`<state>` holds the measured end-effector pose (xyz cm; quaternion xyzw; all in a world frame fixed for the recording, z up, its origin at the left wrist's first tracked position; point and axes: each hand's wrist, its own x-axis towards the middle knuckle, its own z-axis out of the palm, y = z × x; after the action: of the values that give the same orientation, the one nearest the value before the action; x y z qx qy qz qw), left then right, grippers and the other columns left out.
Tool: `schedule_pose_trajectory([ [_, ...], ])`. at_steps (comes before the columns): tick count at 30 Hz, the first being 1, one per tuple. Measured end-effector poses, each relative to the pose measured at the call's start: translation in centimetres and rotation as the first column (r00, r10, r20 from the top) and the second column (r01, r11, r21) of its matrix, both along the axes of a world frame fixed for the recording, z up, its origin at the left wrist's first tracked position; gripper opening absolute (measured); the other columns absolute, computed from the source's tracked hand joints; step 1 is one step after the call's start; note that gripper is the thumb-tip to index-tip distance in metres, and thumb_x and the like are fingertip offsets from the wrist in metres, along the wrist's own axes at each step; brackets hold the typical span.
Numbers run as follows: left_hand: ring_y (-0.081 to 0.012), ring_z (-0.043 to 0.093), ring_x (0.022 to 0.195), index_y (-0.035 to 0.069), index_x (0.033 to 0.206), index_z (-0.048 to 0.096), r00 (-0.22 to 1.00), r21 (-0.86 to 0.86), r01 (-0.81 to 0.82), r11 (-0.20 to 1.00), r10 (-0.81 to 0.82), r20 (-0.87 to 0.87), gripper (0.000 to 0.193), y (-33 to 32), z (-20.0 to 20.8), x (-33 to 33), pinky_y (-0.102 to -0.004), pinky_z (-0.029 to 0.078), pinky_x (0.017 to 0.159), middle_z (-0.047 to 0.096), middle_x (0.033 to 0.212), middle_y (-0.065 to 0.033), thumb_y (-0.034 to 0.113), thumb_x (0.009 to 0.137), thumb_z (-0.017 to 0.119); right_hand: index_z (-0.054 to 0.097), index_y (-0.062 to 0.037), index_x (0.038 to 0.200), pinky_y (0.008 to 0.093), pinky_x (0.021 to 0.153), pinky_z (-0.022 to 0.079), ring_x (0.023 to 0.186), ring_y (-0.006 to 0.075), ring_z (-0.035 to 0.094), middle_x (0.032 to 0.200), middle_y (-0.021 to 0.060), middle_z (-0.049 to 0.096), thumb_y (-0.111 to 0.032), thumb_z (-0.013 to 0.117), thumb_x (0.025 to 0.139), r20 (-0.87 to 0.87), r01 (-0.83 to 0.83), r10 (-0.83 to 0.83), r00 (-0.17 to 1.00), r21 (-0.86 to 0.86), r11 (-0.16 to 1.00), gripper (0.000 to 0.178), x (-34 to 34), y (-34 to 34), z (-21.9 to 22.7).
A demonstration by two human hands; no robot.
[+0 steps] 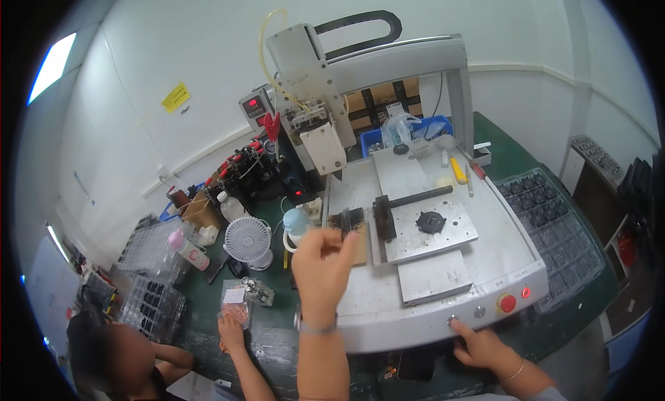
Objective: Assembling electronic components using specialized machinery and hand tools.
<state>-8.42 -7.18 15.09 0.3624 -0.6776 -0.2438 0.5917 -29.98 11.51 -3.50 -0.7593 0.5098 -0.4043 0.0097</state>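
My left hand (323, 269) is raised in front of the white bench machine (388, 332), its fingers curled together. Whatever is between those fingertips, if anything, is hidden. My right hand (488, 350) stretches its index finger onto a round metal push button (452, 320) on the machine's front panel; I see nothing held in it. On the metal fixture plate (447, 240) lies a round black part (431, 222) with small tabs around its edge. A dark block with a bar (385, 217) stands at the plate's left side. The machine's white head (322, 148) hangs above, farther back.
A red stop button (506, 303) sits right of the push button. Black parts fill clear trays (554, 228) at right. A white fan (248, 241), a glass bottle (258, 291) and a pink bottle (188, 250) stand left. A co-worker's hand (232, 330) rests on a small bag.
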Motion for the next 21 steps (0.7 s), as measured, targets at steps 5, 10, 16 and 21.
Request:
schedule_pose_trajectory([
  [5, -0.0067, 0.048, 0.069, -0.001, 0.074, 0.051, 0.996, -0.191, -0.017, 0.981, 0.033, 0.082, 0.018, 6.6, 0.1, 2.4, -0.0188, 0.039, 0.062, 0.053, 0.077, -0.0037, -0.004, 0.071, 0.069, 0.03, -0.0111, 0.134, 0.0476, 0.073, 0.047, 0.07, 0.0398, 0.059, 0.079, 0.0175, 0.06, -0.009, 0.063, 0.069, -0.083, 0.023, -0.017, 0.996, 0.073, 0.997, 0.072, 0.1, 0.3, 0.7],
  [10, -0.0115, 0.049, 0.074, -0.001, 0.073, 0.05, 0.995, -0.197, -0.014, 0.98, 0.033, 0.098, 0.019, 9.9, 1.0, 2.6, -0.0212, 0.039, 0.067, 0.053, 0.08, -0.0065, -0.006, 0.068, 0.068, 0.03, -0.0102, 0.134, 0.0523, 0.085, 0.04, 0.082, 0.0427, 0.056, 0.091, 0.02, 0.058, -0.008, 0.061, 0.07, -0.116, 0.039, -0.033, 0.993, 0.052, 0.998, 0.071, 0.2, 0.4, 1.4],
  [16, -0.0165, 0.051, 0.075, -0.001, 0.073, 0.05, 0.989, -0.241, 0.034, 0.97, 0.001, 0.146, 0.023, 12.3, 1.3, 3.0, -0.0259, 0.039, 0.071, 0.054, 0.081, -0.0093, -0.006, 0.064, 0.07, 0.03, -0.009, 0.134, 0.0518, 0.084, 0.04, 0.081, 0.0421, 0.055, 0.088, 0.0193, 0.057, -0.007, 0.06, 0.07, -0.103, 0.027, -0.022, 0.994, 0.042, 0.999, 0.071, 0.4, 0.5, 1.5],
  [21, -0.0175, 0.051, 0.076, -0.001, 0.073, 0.049, 0.992, -0.258, 0.066, 0.964, -0.035, 0.124, 0.023, 13.1, 1.3, 3.3, -0.0265, 0.039, 0.073, 0.054, 0.081, -0.0107, -0.004, 0.064, 0.07, 0.035, -0.0126, 0.134, 0.0547, 0.082, 0.039, 0.081, 0.0391, 0.057, 0.084, 0.0162, 0.059, -0.01, 0.06, 0.069, -0.009, 0.029, -0.028, 1.0, 0.204, 0.979, 0.07, 0.3, 1.0, 0.8],
])
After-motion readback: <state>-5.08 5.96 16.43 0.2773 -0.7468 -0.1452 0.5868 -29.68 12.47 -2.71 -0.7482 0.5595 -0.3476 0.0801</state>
